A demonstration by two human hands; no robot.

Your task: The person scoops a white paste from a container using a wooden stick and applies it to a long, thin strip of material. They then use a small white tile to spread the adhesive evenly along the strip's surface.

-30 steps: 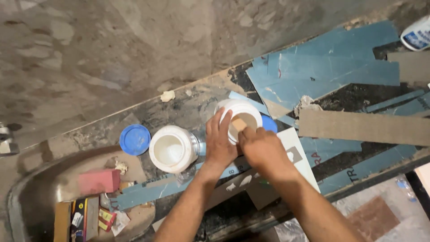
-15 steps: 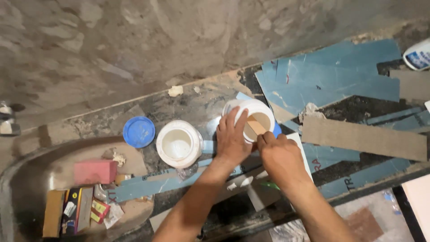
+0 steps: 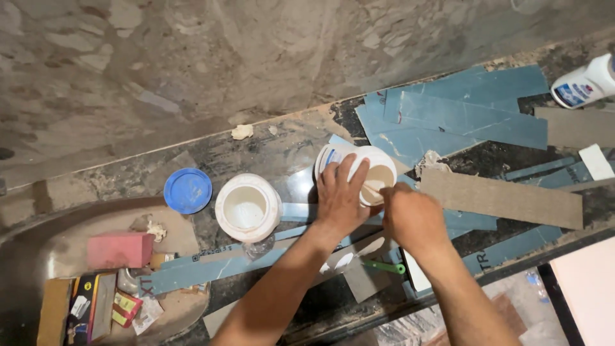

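A white tub on the dark table is steadied by the left hand, fingers spread over its rim. The right hand is closed at the tub's mouth; what it grips is hidden. Tipped further, the tub could spill onto the blue strips. A second open tub stands near

The two jars are white, the round lid is blue. The long strips are blue-grey, one board is grey-brown. The sponge is pink. The counter is dark and speckled.
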